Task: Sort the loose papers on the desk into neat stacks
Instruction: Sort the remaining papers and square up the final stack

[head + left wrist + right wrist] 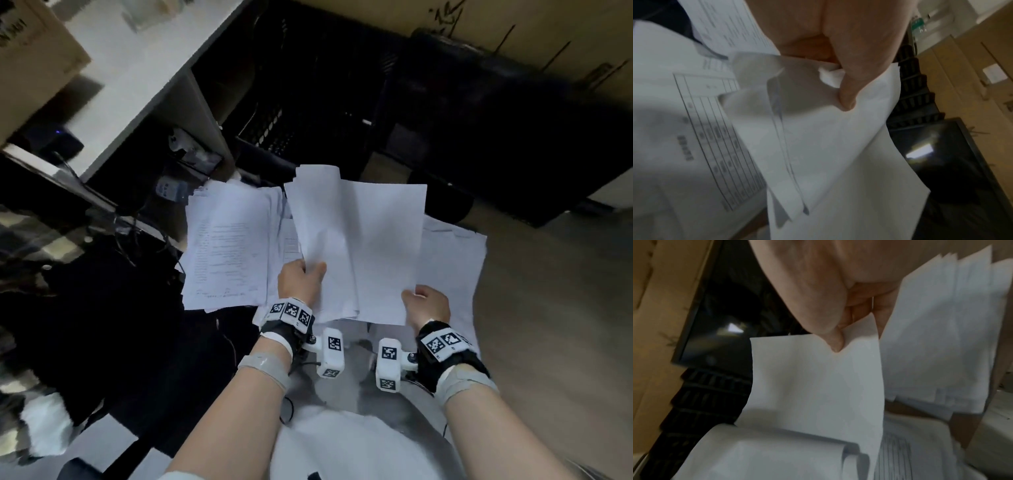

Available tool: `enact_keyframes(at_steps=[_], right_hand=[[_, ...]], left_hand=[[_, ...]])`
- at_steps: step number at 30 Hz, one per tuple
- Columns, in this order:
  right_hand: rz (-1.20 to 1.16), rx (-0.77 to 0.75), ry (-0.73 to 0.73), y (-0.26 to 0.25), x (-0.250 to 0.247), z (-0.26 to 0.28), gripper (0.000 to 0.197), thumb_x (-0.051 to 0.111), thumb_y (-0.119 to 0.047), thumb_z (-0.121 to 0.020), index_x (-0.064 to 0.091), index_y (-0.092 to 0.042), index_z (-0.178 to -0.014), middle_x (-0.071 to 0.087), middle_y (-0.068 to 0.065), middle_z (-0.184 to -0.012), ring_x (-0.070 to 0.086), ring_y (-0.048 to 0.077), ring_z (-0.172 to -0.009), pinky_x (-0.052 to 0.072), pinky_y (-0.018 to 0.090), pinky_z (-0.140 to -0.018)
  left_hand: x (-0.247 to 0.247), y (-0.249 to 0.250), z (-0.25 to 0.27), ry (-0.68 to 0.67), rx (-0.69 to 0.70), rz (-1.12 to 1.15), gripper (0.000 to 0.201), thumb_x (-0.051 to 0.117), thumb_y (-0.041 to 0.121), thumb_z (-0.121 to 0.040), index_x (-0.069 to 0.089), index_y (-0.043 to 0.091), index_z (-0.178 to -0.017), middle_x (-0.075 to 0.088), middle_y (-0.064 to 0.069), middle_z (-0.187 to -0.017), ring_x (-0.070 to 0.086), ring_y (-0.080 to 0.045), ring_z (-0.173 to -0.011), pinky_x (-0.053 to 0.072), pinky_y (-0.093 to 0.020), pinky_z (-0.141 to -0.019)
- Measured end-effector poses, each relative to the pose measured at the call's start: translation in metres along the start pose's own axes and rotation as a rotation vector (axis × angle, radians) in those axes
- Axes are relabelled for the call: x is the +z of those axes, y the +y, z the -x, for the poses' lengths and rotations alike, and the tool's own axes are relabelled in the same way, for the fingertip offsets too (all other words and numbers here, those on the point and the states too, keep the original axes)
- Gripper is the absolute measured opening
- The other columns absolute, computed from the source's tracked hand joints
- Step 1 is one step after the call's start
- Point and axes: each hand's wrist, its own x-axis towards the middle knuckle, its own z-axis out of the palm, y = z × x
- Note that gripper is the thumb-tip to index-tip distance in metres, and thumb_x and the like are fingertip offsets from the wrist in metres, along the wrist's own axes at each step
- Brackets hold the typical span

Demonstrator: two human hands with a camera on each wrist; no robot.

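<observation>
I hold a bundle of blank white sheets [356,246] up over the desk with both hands. My left hand [301,279] grips its lower left edge, thumb on top; in the left wrist view the thumb [846,95] presses the curling sheets [828,154]. My right hand [424,305] pinches the lower right corner of the front sheet [818,382], thumb [833,339] on top. A stack of printed pages [227,246] lies to the left. More white sheets [452,260] lie to the right. A table-printed form [715,138] lies under the held sheets.
A black perforated crate [291,113] and dark equipment stand behind the papers. A white shelf unit [144,85] rises at the back left, with a cardboard box [30,58] on top. Brown desk surface [548,308] shows on the right. Cables hang at left.
</observation>
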Motion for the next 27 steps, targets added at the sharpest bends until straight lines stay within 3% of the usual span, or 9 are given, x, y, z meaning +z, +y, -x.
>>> enact_keyframes(at_steps=[3,7,11,15,17,19,21,24,27], right_hand=[[0.012,0.103,0.052,0.036,-0.036,-0.027,0.028,0.058,-0.024,-0.090,0.069,-0.013,-0.113,0.069,0.010,-0.112,0.065,0.032,-0.094,0.045,0.029,-0.074],[0.138,0.146,0.000,0.074,-0.079,-0.066,0.031,0.056,-0.037,-0.089,0.070,-0.013,-0.104,0.068,0.018,-0.112,0.064,0.035,-0.099,0.045,0.031,-0.078],[0.209,0.120,-0.123,0.095,-0.091,-0.096,0.037,0.055,-0.046,-0.089,0.068,-0.014,-0.102,0.068,0.013,-0.104,0.062,0.032,-0.093,0.045,0.031,-0.082],[0.220,0.097,-0.258,0.128,-0.080,-0.136,0.050,0.058,-0.051,-0.073,0.066,-0.014,-0.105,0.071,0.013,-0.106,0.067,0.031,-0.087,0.054,0.038,-0.082],[0.181,0.086,-0.234,0.103,-0.091,-0.121,0.065,0.065,-0.049,-0.067,0.057,-0.016,-0.122,0.067,0.011,-0.120,0.066,0.031,-0.098,0.054,0.039,-0.087],[0.076,-0.006,-0.219,0.078,-0.099,-0.110,0.068,0.074,-0.039,-0.075,0.050,-0.018,-0.135,0.059,0.008,-0.133,0.061,0.030,-0.114,0.050,0.038,-0.096],[-0.159,-0.093,-0.370,0.048,-0.106,-0.098,0.051,0.076,-0.025,-0.084,0.056,-0.015,-0.129,0.063,0.008,-0.127,0.061,0.025,-0.112,0.049,0.035,-0.093],[-0.306,-0.133,-0.684,0.005,-0.112,-0.079,0.034,0.072,-0.025,-0.089,0.061,-0.015,-0.120,0.072,0.006,-0.109,0.070,0.021,-0.098,0.056,0.037,-0.086],[-0.308,-0.206,-0.683,-0.009,-0.108,-0.070,0.028,0.069,-0.021,-0.091,0.063,-0.010,-0.117,0.073,0.008,-0.105,0.071,0.025,-0.095,0.060,0.040,-0.080]], left_hand=[[0.034,0.015,0.009,0.003,-0.009,-0.031,0.030,0.066,0.027,-0.080,0.054,0.011,-0.058,0.054,-0.001,-0.057,0.050,-0.023,-0.060,0.035,-0.026,-0.052],[0.082,0.026,0.027,0.000,0.004,-0.075,0.036,0.070,0.038,-0.073,0.062,0.003,-0.066,0.063,-0.012,-0.064,0.054,-0.026,-0.063,0.042,-0.032,-0.056],[0.121,0.027,0.051,0.048,0.010,-0.088,0.048,0.075,0.044,-0.066,0.069,-0.002,-0.078,0.072,-0.018,-0.078,0.060,-0.024,-0.065,0.056,-0.044,-0.065],[0.135,0.025,0.062,0.074,-0.043,-0.094,0.026,0.083,0.037,-0.071,0.068,0.017,-0.077,0.068,0.003,-0.072,0.064,-0.013,-0.066,0.050,-0.025,-0.060],[0.138,0.025,0.067,0.080,-0.053,-0.099,0.027,0.085,0.037,-0.069,0.072,0.018,-0.082,0.069,0.004,-0.074,0.065,-0.011,-0.069,0.047,-0.021,-0.059],[0.141,0.030,0.073,0.083,-0.054,-0.086,0.027,0.086,0.037,-0.068,0.071,0.019,-0.082,0.069,0.005,-0.074,0.066,-0.012,-0.071,0.047,-0.021,-0.059],[0.146,0.034,0.076,0.082,-0.043,-0.072,0.029,0.087,0.037,-0.068,0.069,0.020,-0.082,0.068,0.006,-0.074,0.066,-0.012,-0.072,0.048,-0.021,-0.060],[0.151,0.040,0.079,0.032,-0.020,-0.010,0.036,0.084,0.047,-0.073,0.073,0.013,-0.081,0.073,0.002,-0.077,0.070,-0.018,-0.074,0.056,-0.030,-0.065],[0.151,0.047,0.081,0.002,-0.020,0.077,0.059,0.062,0.064,-0.086,0.070,0.006,-0.074,0.072,-0.006,-0.073,0.069,-0.025,-0.073,0.058,-0.040,-0.071]])
